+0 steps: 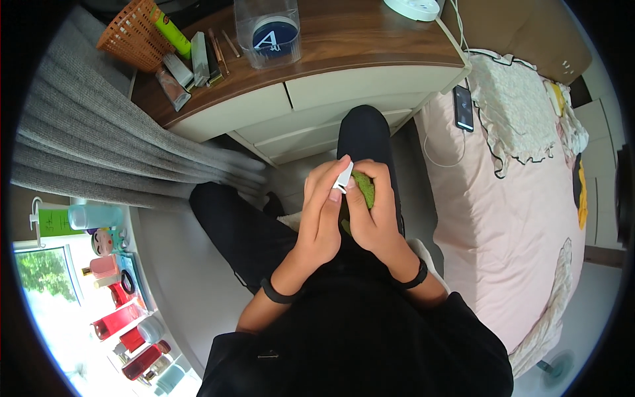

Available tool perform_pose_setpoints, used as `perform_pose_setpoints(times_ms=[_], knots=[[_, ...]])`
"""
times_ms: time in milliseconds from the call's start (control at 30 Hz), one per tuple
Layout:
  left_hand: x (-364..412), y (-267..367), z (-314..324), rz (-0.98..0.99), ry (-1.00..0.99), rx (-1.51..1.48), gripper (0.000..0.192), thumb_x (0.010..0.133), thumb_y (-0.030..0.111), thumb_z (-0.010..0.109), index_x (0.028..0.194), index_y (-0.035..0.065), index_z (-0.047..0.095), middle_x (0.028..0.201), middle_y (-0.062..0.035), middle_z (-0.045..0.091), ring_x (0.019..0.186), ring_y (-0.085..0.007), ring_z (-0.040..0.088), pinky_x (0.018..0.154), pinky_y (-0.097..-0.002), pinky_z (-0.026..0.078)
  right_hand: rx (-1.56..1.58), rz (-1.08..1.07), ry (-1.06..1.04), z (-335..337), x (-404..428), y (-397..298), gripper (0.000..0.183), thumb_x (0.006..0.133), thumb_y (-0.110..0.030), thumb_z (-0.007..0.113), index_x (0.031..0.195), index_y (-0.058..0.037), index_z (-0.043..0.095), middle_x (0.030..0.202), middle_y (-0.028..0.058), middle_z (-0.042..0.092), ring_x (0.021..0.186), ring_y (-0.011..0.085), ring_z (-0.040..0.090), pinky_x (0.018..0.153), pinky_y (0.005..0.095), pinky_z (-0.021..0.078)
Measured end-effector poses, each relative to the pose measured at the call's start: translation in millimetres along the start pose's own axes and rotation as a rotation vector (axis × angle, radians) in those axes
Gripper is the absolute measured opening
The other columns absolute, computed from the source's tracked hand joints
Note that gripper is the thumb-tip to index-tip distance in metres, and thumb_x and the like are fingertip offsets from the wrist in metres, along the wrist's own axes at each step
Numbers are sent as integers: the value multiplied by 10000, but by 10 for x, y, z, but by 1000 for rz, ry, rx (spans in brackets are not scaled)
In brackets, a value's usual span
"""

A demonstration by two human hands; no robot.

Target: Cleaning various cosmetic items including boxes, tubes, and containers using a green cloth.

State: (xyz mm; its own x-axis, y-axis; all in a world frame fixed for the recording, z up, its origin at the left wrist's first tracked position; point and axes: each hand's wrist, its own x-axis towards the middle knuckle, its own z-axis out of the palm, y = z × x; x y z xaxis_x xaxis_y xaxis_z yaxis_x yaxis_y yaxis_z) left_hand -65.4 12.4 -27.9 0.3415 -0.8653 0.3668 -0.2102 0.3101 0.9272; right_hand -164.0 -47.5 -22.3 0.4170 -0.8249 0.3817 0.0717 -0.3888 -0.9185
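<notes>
Above my lap, my left hand [320, 213] pinches a small white plastic piece [344, 177] between thumb and fingers. Its lower end looks notched; most of its far side is hidden by the fingers. Close beside it, my right hand [374, 213] is curled around a green fuzzy cloth [365, 189], and its thumb tip rests at the white piece's edge. A bit more green shows below, between the two palms. Both wrists wear black bands.
A wood-topped dresser [337, 44] stands ahead, bearing an orange basket [136, 37], tubes, pencils and a clear container [270, 54]. Grey curtain [99, 129] hangs left, above a sill of bottles [116, 320]. At right, a phone [463, 109] charges on the pink bed [486, 233].
</notes>
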Motion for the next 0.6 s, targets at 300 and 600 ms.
perform_pose_setpoints(times_ms=[300, 600], knots=[[18, -5, -18, -134, 13, -169, 397, 984, 26, 343, 1343, 12, 511, 1188, -121, 433, 1051, -194, 440, 956, -268, 350, 85, -74, 22, -71, 79, 12, 281, 777, 99, 563, 1032, 3, 493, 995, 142, 556, 831, 190, 551, 761, 286, 456], [105, 29, -34, -98, 5, 24, 399, 982, -6, 329, 1325, 0, 535, 1149, -103, 480, 1054, -177, 492, 941, -269, 395, -385, -393, 40, -128, 143, 30, 279, 731, 99, 704, 983, -11, 655, 984, 102, 636, 744, 229, 646, 624, 295, 522]])
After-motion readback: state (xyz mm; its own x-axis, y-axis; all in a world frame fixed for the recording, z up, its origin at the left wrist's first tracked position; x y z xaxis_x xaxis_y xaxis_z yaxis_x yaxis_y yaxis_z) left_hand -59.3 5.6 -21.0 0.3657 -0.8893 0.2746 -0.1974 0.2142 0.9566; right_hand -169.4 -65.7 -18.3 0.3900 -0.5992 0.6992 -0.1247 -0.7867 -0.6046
